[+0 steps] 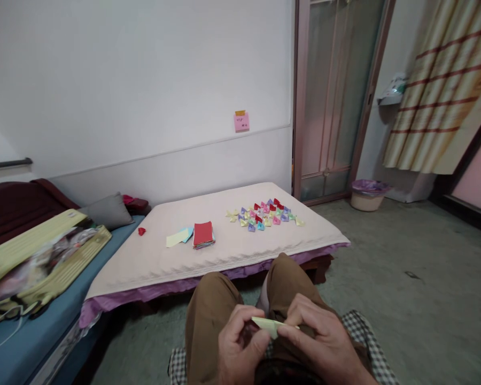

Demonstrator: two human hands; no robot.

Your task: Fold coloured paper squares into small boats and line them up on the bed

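Note:
Over my lap, my left hand (242, 342) and my right hand (315, 334) both pinch a pale yellow-green folded paper (269, 324). The left thumb and fingers grip its left end; the right thumb and fingers press its right end. Part of the paper is hidden behind the fingers. Beyond my knees, on the covered low table, several small folded paper pieces (264, 214) in red, yellow, purple, pink, blue and green lie grouped. To their left sit a stack of paper sheets (203, 234) with red on top, a loose yellow sheet (177, 238) and a blue sheet (187, 234).
A cream cloth (144, 267) covers the low table. One red folded piece (141, 231) lies at its left. A blue bed (64, 315) with an open yellow suitcase (52, 256) is at the left. A lined bin (367, 193) stands by the glass door (336, 96).

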